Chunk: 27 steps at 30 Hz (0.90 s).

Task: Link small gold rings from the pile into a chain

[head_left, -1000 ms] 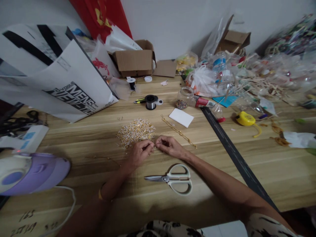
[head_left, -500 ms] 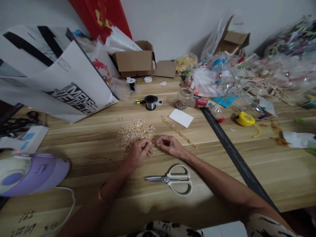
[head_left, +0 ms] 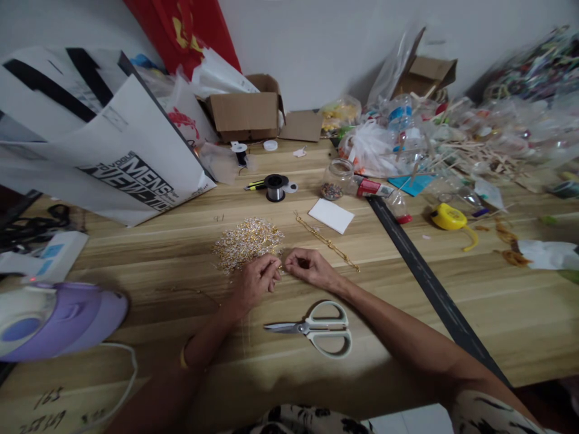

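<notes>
My left hand [head_left: 259,278] is closed in a pinch at the near edge of a heap of small gold and clear beaded pieces [head_left: 246,241]. Just to its right, my right hand [head_left: 312,268] pinches too, its thumb and forefinger almost meeting the left fingertips. Whatever sits between the fingers is too small to make out. A thin gold chain [head_left: 326,241] lies beyond my right hand. Below both hands are scissors with cream handles [head_left: 312,328], blades pointing left. Fine thread-like strands [head_left: 245,331] show beside my left wrist.
A spool of wire [head_left: 275,188], a white card [head_left: 331,216] and a jar of beads [head_left: 337,179] stand beyond the hands. At right lie a yellow tape measure [head_left: 447,217] and a black strip [head_left: 420,271]. A purple-and-white appliance [head_left: 76,319] and a large paper bag [head_left: 136,157] occupy the left.
My hands stay close together, with only a slight shift of the fingers; the right fingertips have edged a little left. Everything else lies as before.
</notes>
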{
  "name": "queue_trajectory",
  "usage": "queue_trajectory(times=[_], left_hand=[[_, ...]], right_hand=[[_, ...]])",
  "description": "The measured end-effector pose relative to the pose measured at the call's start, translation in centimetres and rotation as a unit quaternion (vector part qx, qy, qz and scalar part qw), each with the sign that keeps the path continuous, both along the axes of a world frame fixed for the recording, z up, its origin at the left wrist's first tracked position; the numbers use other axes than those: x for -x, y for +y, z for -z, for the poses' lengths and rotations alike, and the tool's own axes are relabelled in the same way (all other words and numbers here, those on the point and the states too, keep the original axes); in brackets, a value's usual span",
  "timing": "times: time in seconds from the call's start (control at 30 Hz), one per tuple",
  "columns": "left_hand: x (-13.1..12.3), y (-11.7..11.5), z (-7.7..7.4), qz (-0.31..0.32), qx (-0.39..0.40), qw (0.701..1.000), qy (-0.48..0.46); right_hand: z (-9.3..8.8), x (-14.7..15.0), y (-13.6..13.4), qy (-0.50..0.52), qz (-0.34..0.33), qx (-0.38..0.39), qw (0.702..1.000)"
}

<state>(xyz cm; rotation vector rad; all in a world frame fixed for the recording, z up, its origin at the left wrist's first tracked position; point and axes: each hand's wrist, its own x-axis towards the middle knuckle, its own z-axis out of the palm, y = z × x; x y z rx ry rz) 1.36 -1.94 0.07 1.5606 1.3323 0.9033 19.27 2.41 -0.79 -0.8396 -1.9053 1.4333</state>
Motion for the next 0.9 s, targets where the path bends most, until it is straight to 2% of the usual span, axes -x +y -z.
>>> queue_trajectory(times=[0.4, 0.57, 0.9], left_hand=[[0.5, 1.1, -0.6, 0.060, 0.038, 0.996, -0.049], [0.5, 1.0, -0.3, 0.050, 0.059, 0.996, -0.041], [0.4, 0.9, -0.1, 0.041, 0.086, 0.994, -0.051]], right_hand=[[0.3, -0.2, 0.1, 0.013, -0.030, 0.033, 0.999], [-0.3, -0.2, -0.2, 0.007, -0.038, 0.035, 0.999], [-0.3, -0.2, -0.2, -0.006, -0.029, -0.054, 0.998]])
